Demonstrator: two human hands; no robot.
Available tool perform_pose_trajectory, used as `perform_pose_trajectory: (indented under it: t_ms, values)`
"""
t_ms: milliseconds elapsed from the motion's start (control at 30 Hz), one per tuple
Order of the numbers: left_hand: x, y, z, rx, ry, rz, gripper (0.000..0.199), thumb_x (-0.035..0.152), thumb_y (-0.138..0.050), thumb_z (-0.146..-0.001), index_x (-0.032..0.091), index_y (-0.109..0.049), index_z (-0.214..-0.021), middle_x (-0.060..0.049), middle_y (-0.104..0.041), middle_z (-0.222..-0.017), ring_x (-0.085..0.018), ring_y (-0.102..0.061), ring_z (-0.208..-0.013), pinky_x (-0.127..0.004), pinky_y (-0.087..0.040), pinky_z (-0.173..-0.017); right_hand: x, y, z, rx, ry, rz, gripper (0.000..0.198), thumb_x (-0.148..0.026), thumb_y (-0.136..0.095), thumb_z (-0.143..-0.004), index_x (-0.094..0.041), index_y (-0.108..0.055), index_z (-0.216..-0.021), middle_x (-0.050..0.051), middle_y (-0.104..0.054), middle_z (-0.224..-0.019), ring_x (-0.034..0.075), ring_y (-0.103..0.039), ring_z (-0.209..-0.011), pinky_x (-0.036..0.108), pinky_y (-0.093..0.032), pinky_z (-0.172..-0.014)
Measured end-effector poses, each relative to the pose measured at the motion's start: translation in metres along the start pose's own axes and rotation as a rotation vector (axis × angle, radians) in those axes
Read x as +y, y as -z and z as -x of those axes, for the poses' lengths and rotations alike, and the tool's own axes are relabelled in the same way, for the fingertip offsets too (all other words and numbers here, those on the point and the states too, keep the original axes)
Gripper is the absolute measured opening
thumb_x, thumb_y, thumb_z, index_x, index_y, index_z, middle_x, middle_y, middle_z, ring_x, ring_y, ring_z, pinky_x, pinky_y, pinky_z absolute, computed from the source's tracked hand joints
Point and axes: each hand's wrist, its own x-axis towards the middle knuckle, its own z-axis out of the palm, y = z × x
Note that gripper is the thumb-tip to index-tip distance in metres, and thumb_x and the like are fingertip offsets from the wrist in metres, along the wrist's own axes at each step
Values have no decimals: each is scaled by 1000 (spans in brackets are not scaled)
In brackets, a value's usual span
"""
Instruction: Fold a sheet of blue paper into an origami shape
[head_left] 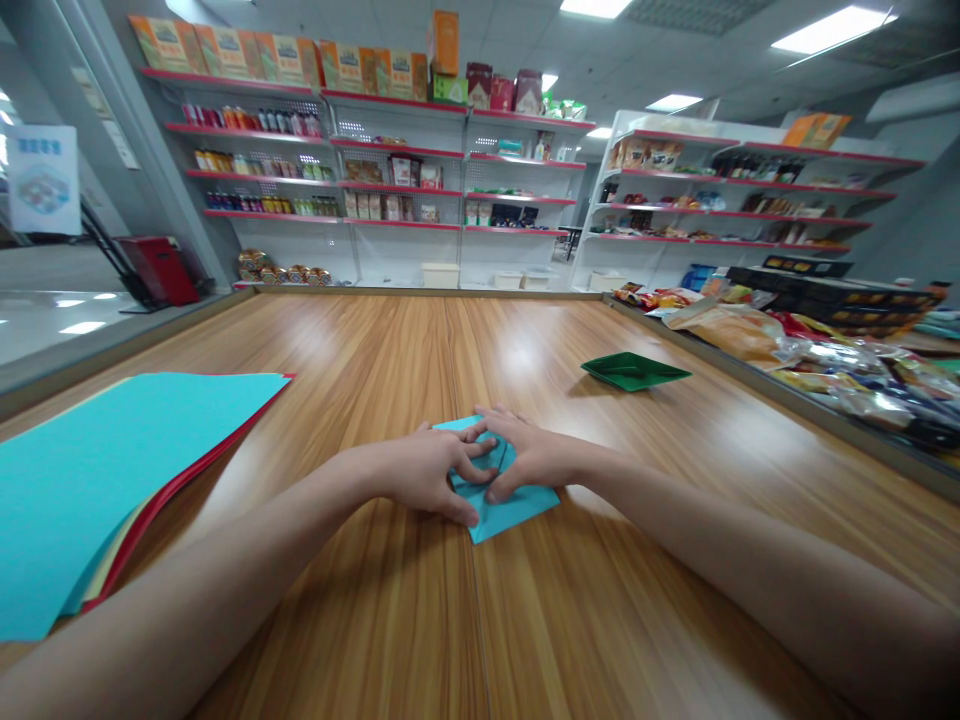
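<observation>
A folded piece of light-blue paper lies flat on the wooden table, with a corner toward me. My left hand rests over its left side, fingers apart, the thumb near the front corner. From the other side my right hand presses on the paper, its fingers spread and the thumb on the middle. The fingertips of both hands meet near the paper's centre and cover part of its folds. Beyond my right hand sits a folded dark-green paper shape, hollow like a small boat.
A stack of coloured paper sheets, blue on top with red and cream below, lies at the left. Packaged snacks fill the area past the table's right edge. Store shelves with boxes and bottles stand behind the table.
</observation>
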Motion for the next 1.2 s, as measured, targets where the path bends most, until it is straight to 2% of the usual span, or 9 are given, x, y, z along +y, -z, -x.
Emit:
perform_pose_trajectory:
  t_ms: [167, 333, 433, 633, 733, 900, 967, 1067, 1200]
  values:
    - [-2, -2, 0, 20, -15, 20, 43, 44, -68, -75, 32, -64, -116, -3, -23, -151, -29, -17, -140, -46, -27, -106, -1, 1, 0, -17, -3, 17, 88, -49, -78, -54, -27, -44, -132, 8, -29, -146, 33, -12, -140, 50, -13, -112]
    - [-2, -2, 0, 6, -10, 7, 44, 47, -66, -76, 31, -63, -117, -4, -24, -151, -29, -13, -141, -46, -26, -107, -7, 3, 2, -4, -10, 10, 80, -43, -79, -54, -27, -49, -127, 7, -35, -142, 33, -14, -139, 50, -15, -111]
    - [-1, -1, 0, 15, -26, 18, 45, 49, -66, -76, 32, -63, -117, -4, -22, -151, -28, -11, -141, -47, -26, -107, -9, 3, 4, -9, -16, 20, 81, -42, -79, -55, -26, -48, -129, 8, -37, -142, 33, -13, -140, 51, -12, -112]
    - [0, 0, 0, 6, -10, 11, 47, 50, -65, -76, 30, -62, -118, -5, -24, -151, -30, -14, -141, -48, -26, -106, -3, 4, 2, -14, -5, 14, 86, -41, -77, -56, -25, -44, -134, 9, -28, -148, 32, -12, -140, 49, -13, -112]
    - [0, 0, 1, -1, -6, 8, 46, 50, -65, -77, 30, -62, -118, -5, -24, -151, -30, -14, -141, -49, -26, -106, -1, 4, 1, -2, 18, 4, 88, -41, -77, -57, -27, -41, -136, 7, -28, -148, 32, -13, -140, 50, -14, -112]
    - [-1, -1, 0, 18, -19, 23, 46, 49, -65, -77, 33, -60, -120, -6, -22, -151, -30, -10, -141, -53, -23, -106, 1, 2, 2, -17, -7, 32, 94, -51, -77, -55, -25, -39, -137, 10, -23, -151, 33, -10, -141, 50, -13, -112]
    - [0, -1, 0, 35, -10, 24, 35, 46, -62, -80, 34, -65, -113, -4, -24, -151, -30, -11, -141, -53, -23, -106, 1, 0, 1, -8, -31, 35, 98, -55, -77, -53, -24, -38, -138, 10, -20, -152, 34, -8, -141, 51, -12, -112]
    - [3, -2, -2, 79, -3, 37, 21, 42, -61, -82, 30, -72, -95, 0, -33, -149, -29, -17, -140, -44, -27, -106, 0, -1, 1, 3, -32, 28, 95, -54, -77, -52, -25, -42, -135, 10, -23, -150, 35, -8, -140, 52, -12, -112]
    - [6, -1, -2, 83, 35, 29, 21, 44, -61, -81, 31, -73, -92, 0, -37, -147, -28, -18, -140, -44, -29, -105, -1, 0, 0, 0, -8, 22, 89, -50, -78, -54, -24, -45, -132, 10, -25, -149, 34, -12, -140, 50, -13, -113]
